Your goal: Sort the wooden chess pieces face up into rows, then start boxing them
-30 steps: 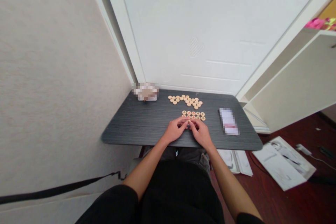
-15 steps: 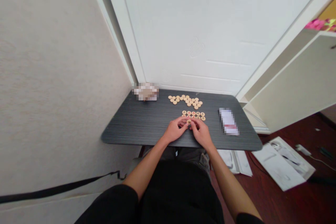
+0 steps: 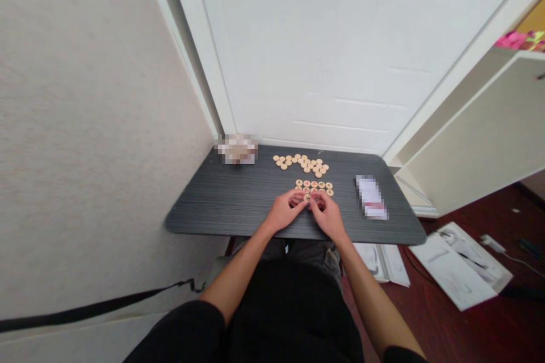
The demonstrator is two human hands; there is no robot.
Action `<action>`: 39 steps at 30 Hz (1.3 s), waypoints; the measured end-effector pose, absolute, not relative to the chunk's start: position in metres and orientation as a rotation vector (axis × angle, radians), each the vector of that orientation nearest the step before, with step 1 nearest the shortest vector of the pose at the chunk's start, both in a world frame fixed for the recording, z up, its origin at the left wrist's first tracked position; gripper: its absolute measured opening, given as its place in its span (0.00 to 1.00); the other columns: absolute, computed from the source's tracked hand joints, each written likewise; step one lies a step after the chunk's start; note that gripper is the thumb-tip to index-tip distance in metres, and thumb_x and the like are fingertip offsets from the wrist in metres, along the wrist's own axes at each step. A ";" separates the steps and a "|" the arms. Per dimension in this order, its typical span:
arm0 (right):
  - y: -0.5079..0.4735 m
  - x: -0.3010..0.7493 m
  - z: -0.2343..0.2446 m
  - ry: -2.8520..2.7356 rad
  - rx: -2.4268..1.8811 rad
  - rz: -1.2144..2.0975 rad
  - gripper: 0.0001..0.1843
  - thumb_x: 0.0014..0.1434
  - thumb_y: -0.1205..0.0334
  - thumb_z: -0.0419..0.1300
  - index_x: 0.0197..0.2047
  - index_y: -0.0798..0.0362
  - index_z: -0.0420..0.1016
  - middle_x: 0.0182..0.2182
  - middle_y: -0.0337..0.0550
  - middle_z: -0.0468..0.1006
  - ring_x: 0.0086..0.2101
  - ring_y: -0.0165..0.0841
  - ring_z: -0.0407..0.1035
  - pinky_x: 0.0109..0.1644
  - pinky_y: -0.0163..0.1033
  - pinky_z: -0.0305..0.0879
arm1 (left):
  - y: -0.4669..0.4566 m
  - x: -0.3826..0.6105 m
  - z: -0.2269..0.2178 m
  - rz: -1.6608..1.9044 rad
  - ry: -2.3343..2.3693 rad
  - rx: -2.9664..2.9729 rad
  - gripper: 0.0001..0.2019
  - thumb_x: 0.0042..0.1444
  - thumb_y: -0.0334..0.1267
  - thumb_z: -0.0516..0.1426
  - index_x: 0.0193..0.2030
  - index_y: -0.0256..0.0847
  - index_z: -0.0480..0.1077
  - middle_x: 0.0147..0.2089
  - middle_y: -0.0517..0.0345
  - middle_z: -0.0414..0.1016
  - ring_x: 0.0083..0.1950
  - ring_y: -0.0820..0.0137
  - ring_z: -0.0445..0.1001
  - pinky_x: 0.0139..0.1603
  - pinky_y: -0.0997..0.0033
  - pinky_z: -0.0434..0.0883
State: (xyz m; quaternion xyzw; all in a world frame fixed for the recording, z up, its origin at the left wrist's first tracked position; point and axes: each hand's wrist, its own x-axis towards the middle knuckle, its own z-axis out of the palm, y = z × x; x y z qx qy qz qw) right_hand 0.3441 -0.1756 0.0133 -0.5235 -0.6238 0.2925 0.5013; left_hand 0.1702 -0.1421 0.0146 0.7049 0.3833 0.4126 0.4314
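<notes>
Between my two hands is a round wooden Chinese chess piece (image 3: 307, 197) with a dark character on its face. My left hand (image 3: 284, 211) is closed on its left side, thumb and fingertips at the rim. On the right side, the fingers of my right hand (image 3: 327, 212) close in on the same piece. Just beyond my fingertips lie two rows of face-up pieces (image 3: 314, 184), some marked red and some dark; my fingers partly cover the nearer row. Farther back, a loose cluster of plain-looking pieces (image 3: 306, 162) spreads over the dark table (image 3: 230, 204).
A blurred-out pale item (image 3: 237, 150) sits at the table's back left corner. Toward the right end lies a blurred white and purple packet (image 3: 371, 197). A white panel (image 3: 298, 57) rises behind the table, and an open white box (image 3: 462, 264) is on the floor at right.
Almost nothing differs. Both hands stay around the same chess piece, and the rows and the cluster keep their places.
</notes>
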 end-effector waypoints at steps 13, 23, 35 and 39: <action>-0.177 0.344 0.015 -1.514 -1.230 0.748 0.13 0.65 0.53 0.58 0.49 0.49 0.74 0.40 0.44 0.81 0.35 0.35 0.76 0.41 0.40 0.74 | -0.146 0.170 0.022 1.002 0.977 1.796 0.16 0.62 0.44 0.59 0.56 0.45 0.74 0.46 0.55 0.82 0.45 0.67 0.81 0.47 0.68 0.77; -0.174 0.343 0.008 -1.459 -1.213 0.778 0.13 0.64 0.51 0.59 0.47 0.48 0.77 0.38 0.43 0.82 0.33 0.36 0.77 0.40 0.40 0.74 | -0.148 0.169 0.024 0.986 0.994 1.835 0.16 0.60 0.40 0.61 0.54 0.44 0.73 0.43 0.56 0.83 0.40 0.69 0.80 0.44 0.70 0.77; -0.174 0.342 0.005 -1.461 -1.233 0.752 0.15 0.66 0.49 0.56 0.46 0.49 0.77 0.35 0.42 0.82 0.31 0.36 0.76 0.40 0.41 0.73 | -0.143 0.157 0.023 1.089 1.343 2.079 0.14 0.61 0.44 0.60 0.52 0.45 0.74 0.43 0.57 0.81 0.40 0.67 0.78 0.48 0.66 0.73; -0.173 0.342 0.003 -1.435 -1.247 0.756 0.16 0.65 0.49 0.56 0.47 0.50 0.77 0.34 0.43 0.82 0.31 0.37 0.77 0.39 0.41 0.73 | -0.120 0.138 0.027 1.053 1.505 2.266 0.14 0.64 0.45 0.57 0.53 0.46 0.75 0.47 0.55 0.80 0.47 0.63 0.75 0.51 0.62 0.70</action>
